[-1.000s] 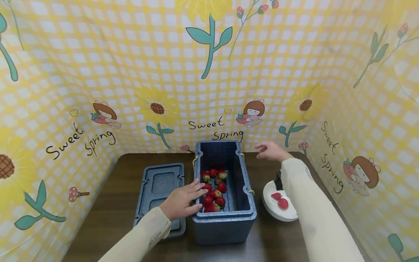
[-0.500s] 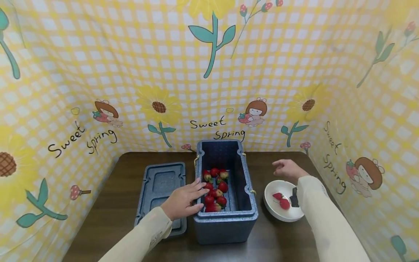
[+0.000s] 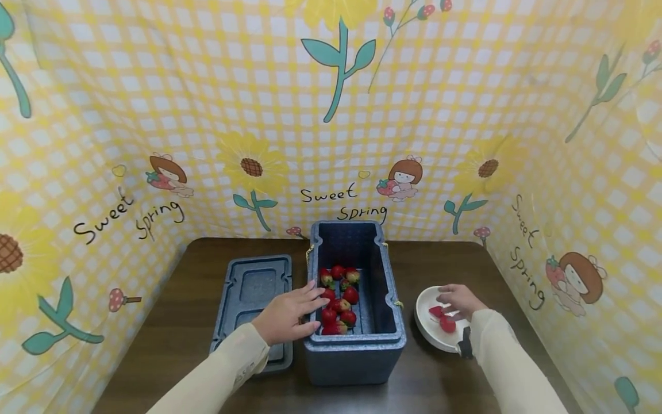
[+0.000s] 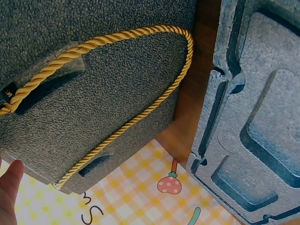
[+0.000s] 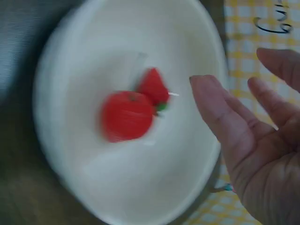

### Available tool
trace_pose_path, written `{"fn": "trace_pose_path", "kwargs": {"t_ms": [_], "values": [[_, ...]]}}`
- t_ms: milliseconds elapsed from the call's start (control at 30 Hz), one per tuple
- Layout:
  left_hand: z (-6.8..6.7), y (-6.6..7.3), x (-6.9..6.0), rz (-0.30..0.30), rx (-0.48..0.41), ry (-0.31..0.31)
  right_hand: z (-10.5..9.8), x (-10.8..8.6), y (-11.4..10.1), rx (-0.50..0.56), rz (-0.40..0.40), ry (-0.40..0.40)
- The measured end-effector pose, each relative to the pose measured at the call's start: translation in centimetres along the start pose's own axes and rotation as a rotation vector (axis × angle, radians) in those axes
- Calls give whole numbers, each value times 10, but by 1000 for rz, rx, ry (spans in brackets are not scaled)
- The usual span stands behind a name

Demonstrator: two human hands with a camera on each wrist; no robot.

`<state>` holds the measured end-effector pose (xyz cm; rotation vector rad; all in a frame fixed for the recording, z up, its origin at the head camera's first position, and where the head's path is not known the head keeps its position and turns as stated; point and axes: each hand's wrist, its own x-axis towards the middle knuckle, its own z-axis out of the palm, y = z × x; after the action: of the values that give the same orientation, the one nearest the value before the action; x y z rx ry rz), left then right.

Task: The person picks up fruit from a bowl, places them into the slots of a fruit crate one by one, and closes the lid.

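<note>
My left hand [image 3: 287,315] rests on the left rim of a blue-grey foam box [image 3: 354,359], fingers extended. Several red strawberries [image 3: 350,295] lie along the left side of the box floor. Over the white bowl [image 3: 421,329] to the right hovers my right hand [image 3: 459,300], fingers spread with nothing between them. Inside that bowl, the right wrist view shows a rounder red fruit [image 5: 125,117] against a pointed strawberry [image 5: 153,87] with a bit of green. The fingertips are near the pointed one but apart from it. The left wrist view shows only a fingertip [image 4: 11,176].
A foam lid [image 3: 260,286] lies flat on the brown table [image 3: 170,328], left of the box. Yellow rope [image 4: 140,117] loops along the box's outer side. A yellow checked cloth [image 3: 279,115] stands behind and at both sides.
My right hand has travelled from beside the box's far right corner, rightward and nearer, down over the bowl. The left hand stays on the rim.
</note>
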<state>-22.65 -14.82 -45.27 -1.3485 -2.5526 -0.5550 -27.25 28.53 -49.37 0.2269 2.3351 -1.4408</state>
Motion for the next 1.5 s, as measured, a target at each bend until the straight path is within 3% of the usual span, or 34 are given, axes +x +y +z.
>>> {"fn": "trace_pose_path", "kwargs": {"t_ms": [233,467,633,967,1233,1500], "values": [[-7,2,1,3,38,-20,23,2,23,-18,35,29],[-7,1,4,26,69,-40,12,2,43,66,33,55],[-9,1,4,55,109,-32,4,-3,46,156,74,113],[-9,2,4,68,106,-21,8,-9,46,150,94,165],[-10,2,4,59,112,-27,14,-5,48,104,120,167],[-5,0,3,93,116,11,22,2,57,141,134,80]]}}
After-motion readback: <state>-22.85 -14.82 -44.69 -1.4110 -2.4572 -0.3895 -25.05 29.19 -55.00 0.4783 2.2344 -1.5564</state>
